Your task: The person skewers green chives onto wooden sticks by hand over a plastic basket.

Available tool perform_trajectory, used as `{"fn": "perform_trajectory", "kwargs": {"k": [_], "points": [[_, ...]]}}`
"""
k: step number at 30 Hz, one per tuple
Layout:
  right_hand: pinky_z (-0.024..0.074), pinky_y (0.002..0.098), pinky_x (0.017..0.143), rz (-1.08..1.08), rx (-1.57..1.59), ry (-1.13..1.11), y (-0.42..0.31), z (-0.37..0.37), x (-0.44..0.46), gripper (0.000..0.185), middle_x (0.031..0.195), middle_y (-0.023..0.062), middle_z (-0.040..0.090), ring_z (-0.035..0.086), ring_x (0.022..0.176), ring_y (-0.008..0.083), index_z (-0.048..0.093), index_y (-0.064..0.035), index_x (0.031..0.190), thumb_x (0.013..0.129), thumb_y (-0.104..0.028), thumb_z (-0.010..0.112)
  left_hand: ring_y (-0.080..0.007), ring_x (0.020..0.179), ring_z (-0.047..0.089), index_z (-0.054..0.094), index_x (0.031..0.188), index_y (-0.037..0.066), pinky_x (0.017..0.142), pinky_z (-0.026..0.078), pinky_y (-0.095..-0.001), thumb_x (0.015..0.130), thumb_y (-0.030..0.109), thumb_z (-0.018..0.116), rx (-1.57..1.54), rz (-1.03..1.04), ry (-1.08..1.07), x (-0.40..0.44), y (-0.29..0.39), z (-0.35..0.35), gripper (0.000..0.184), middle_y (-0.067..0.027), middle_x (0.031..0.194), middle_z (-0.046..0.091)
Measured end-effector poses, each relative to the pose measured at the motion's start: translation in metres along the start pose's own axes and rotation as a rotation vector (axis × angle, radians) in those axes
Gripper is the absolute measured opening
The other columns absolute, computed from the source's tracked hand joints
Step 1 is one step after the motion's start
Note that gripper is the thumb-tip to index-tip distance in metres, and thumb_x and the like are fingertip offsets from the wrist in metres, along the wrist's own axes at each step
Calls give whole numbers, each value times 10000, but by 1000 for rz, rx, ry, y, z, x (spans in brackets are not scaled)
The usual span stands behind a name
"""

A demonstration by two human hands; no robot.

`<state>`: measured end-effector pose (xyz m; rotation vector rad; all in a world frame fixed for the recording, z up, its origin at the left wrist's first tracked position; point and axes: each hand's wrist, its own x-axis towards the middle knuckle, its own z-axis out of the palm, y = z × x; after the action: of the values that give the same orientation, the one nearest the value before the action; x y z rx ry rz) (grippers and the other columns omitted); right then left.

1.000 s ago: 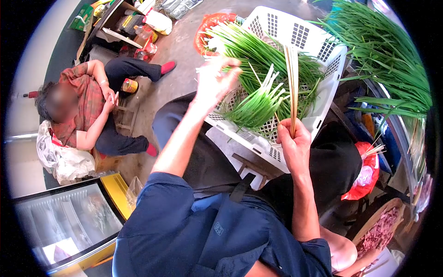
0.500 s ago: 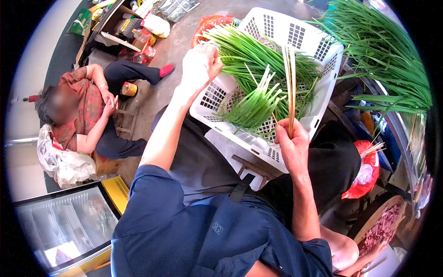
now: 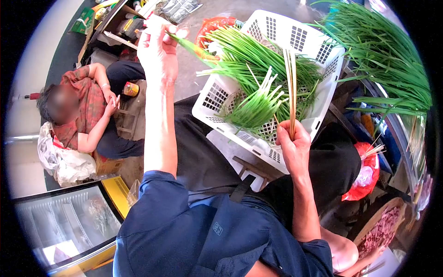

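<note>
My left hand (image 3: 159, 55) is raised left of the white plastic basket (image 3: 214, 98), its fingers pinched on the leafy tip of a few garlic chives (image 3: 191, 47). These stretch, slightly blurred, toward the basket. Inside the basket lie a long bundle of chives (image 3: 258, 53) and a shorter bunch (image 3: 256, 106) with pale cut ends pointing up. Over the basket's near right edge, my right hand (image 3: 294, 143) is closed around several thin bamboo skewers (image 3: 290, 87) standing nearly upright. One more stick end pokes out beside the thumb.
A large heap of chives (image 3: 378, 51) lies at the right. Below it are a red bag (image 3: 357, 182) with skewers and a round basket (image 3: 397, 203) of pinkish pieces. At the left sits another person (image 3: 87, 104), hands together, above a glass-topped freezer (image 3: 69, 221). Shelves (image 3: 108, 37) stand behind.
My left hand has moved up and left from the basket's edge, drawing a few chives out with it. My right hand and the skewers have hardly moved.
</note>
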<state>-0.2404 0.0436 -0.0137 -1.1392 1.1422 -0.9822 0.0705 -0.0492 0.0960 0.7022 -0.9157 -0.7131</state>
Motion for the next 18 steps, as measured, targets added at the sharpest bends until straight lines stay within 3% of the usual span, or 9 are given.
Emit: {"fn": "perform_trajectory", "kwargs": {"k": [4, 7, 9, 11, 14, 18], "points": [[405, 226, 513, -30, -24, -25, 2, -1, 0, 70, 629, -20, 534, 486, 570, 47, 605, -15, 884, 891, -84, 603, -128, 544, 482, 550, 872, 44, 617, 508, -323, 934, 107, 579, 102, 28, 21, -12, -9, 17, 93, -66, 720, 576], [405, 226, 513, -26, -22, -25, 3, -1, 0, 74, 631, -21, 536, 486, 568, 48, 606, -15, 893, 891, -89, 610, -116, 557, 482, 577, 891, 6, 571, 455, -262, 911, 65, 587, 193, -112, -68, -40, -28, 27, 63, -56, 723, 575], [409, 227, 514, -24, -14, -20, 3, -2, 0, 78, 632, -21, 538, 488, 568, 48, 606, -14, 895, 891, -92, 614, -123, 584, 466, 581, 952, 26, 612, 460, -290, 931, 85, 568, 245, -267, -24, -60, -46, 27, 63, -47, 747, 560], [412, 227, 516, -22, -4, -16, 3, -2, 0, 82, 633, -22, 539, 489, 568, 48, 607, -14, 897, 892, -95, 619, -142, 700, 519, 607, 1013, 2, 680, 459, -283, 885, 19, 587, 125, -392, -149, -73, -61, 17, 130, -63, 854, 596], [419, 228, 517, -24, 1, -16, 3, -2, 0, 87, 635, -22, 543, 494, 570, 47, 609, -14, 897, 892, -99, 625, -173, 771, 570, 613, 1078, -20, 732, 478, -297, 872, -4, 606, 86, -423, -166, -90, -73, 8, 207, -94, 942, 631], [425, 229, 517, -9, -18, -39, 3, -1, -1, 86, 638, -19, 552, 503, 572, 47, 612, -12, 896, 890, -97, 622, -171, 724, 614, 605, 1079, -28, 670, 511, -295, 895, -14, 581, 82, -509, -88, -96, -70, 15, 186, -118, 923, 656]]}}
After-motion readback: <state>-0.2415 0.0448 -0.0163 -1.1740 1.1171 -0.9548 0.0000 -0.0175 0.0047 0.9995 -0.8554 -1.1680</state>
